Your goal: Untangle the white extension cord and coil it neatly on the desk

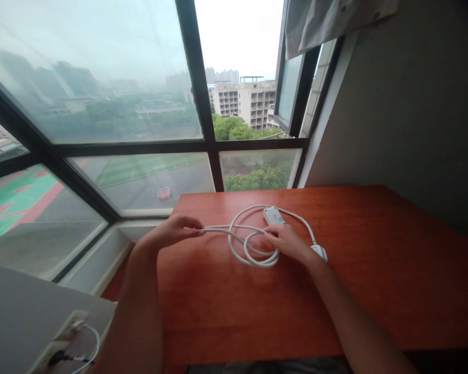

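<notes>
Cord [264,264], white, looped on table [234,311] toward ten o'clock, pinched by left hand [177,230] at its nine o'clock and right hand [286,240] at three, best handled with light, even tension and crossings laid flat.

The right wrist [306,254] partly hides the white cable end-piece [320,252]. Beyond the table's [374,249] far edge, the curtain [327,23] is cropped.

Daylight through the window [159,104] blows out the sky [237,31], leaving the right wall [409,104] dim.
</notes>
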`<action>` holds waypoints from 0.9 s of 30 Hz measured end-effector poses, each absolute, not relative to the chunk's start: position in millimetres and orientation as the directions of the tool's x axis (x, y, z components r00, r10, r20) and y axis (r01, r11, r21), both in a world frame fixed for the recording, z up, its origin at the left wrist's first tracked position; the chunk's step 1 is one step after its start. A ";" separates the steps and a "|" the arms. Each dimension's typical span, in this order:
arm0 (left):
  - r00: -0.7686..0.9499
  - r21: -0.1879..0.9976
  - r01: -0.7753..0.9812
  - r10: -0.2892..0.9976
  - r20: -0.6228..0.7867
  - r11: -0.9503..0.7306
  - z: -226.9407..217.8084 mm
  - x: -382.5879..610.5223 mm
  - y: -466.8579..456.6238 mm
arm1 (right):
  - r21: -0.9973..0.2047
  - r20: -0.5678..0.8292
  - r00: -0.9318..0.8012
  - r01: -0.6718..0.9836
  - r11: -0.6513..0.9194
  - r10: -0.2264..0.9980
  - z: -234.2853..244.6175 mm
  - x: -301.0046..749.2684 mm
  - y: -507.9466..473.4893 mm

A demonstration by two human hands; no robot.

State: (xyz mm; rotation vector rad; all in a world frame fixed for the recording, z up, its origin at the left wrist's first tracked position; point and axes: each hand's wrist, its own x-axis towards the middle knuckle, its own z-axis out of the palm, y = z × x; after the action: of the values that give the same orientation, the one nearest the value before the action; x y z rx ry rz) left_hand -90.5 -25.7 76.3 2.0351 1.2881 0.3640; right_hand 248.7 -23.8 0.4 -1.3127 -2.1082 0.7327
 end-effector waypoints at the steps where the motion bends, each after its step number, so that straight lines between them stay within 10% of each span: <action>1: 0.446 0.678 0.694 0.884 -0.140 -0.243 74.2 -97.2 -25.4 | -0.698 0.150 -0.389 0.610 0.376 0.909 -0.2 249.5 -23.1; 8: 0.364 0.563 0.811 0.890 -0.275 -0.158 65.2 -97.6 -24.1 | -0.633 0.129 -0.373 0.683 0.366 0.919 3.6 246.6 -27.7; 16: 0.440 0.375 0.822 0.896 0.059 -0.428 65.7 -20.8 -38.4 | -0.521 0.148 -0.332 0.775 0.359 0.932 6.2 243.8 -32.0; 27: 0.498 0.236 0.852 0.862 -0.091 -0.467 48.3 25.4 -33.5 | -0.595 0.303 -0.302 0.681 0.427 0.904 11.8 252.8 -25.1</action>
State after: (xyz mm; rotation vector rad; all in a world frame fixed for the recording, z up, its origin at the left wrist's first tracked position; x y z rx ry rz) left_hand 25.4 -33.5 48.3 2.4933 1.4581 0.0590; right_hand 252.8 -25.1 11.8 -1.3326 -2.0785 0.4774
